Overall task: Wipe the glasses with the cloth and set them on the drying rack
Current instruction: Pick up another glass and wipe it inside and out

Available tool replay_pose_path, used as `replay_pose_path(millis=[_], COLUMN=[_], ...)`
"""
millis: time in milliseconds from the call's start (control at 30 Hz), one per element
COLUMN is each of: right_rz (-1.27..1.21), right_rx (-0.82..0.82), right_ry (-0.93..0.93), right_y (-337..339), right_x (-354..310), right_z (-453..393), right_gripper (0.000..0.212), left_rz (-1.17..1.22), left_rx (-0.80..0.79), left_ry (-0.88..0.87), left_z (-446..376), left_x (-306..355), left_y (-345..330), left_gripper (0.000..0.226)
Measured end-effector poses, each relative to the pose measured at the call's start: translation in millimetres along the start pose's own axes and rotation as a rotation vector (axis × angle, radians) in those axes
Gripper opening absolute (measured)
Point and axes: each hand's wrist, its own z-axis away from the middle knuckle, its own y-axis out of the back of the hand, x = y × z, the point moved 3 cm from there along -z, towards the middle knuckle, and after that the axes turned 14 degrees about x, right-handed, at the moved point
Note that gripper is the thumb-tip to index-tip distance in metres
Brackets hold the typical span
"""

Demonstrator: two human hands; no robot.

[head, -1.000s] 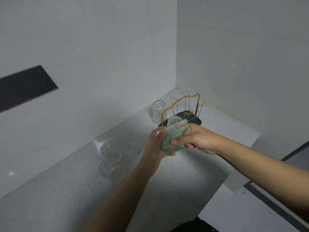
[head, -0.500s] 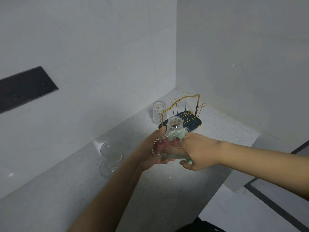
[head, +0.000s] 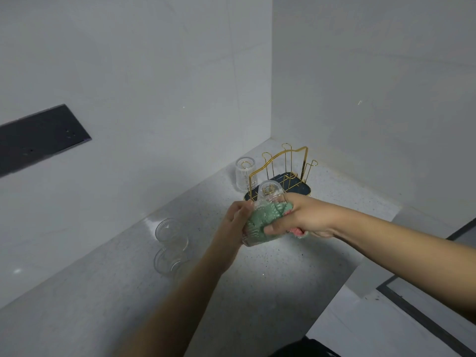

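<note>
Nearest to me, over the front part of the worktop (head: 283, 274), the person holds a ribbed drinking glass (head: 253, 229) in the air between both hands. The left hand (head: 235, 222) wraps round its left side, fingers curled against the wall of the glass. The right hand (head: 296, 219) pinches a green cloth (head: 268, 216) against the glass, thumb underneath and fingers over the top, with a pink corner of the cloth poking out below the palm. Much of the green shows through the clear wall, so the cloth seems partly stuffed inside (I cannot tell how deep).

The glass sits between the two grips, its open end towards the right hand and its base towards the left. It hangs clear of the worktop, so if the left hand's hold slackens while the right one rubs, it could slide out and drop onto the stone. Pressing hard on the thin wall could also crack it.

Further left, near the worktop's wall edge, two unwiped tumblers (head: 171, 244) wait one behind the other, touching or nearly so, with what may be a third half hidden by the left forearm. They are close enough for an elbow to knock them.

At the far corner stands the gold wire drying rack (head: 286, 171) on its dark tray (head: 304, 186), with one glass on its near prong (head: 270, 190) upside down just behind the hands, and another on its left prong (head: 244, 176). Swinging the next glass in carelessly could strike them.
</note>
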Motion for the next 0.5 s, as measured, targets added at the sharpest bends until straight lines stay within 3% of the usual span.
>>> replay_pose_path(millis=[67, 133, 233, 333, 500], right_rz=[-0.001, 0.05, 0.108, 0.081, -0.252], right_rx=[-0.046, -0.123, -0.173, -0.005, 0.476], right_ry=[-0.012, 0.018, 0.067, 0.124, 0.19], right_y=[1, 2, 2, 7, 24], right_x=[-1, -7, -17, -25, -25], right_z=[-2, -1, 2, 3, 4], right_gripper=[0.058, 0.045, 0.037, 0.019, 0.02], left_rz=[-0.122, -0.197, -0.113, 0.111, 0.308], left_rx=[-0.113, -0.324, -0.564, -0.563, -0.362], left_ry=[-0.011, 0.046, 0.183, 0.318, 0.317], left_z=[-2, -5, 0, 1, -3], left_x=[5, 10, 13, 2, -1], left_y=[8, 13, 4, -6, -1], left_gripper=[0.071, 0.076, 0.083, 0.081, 0.088])
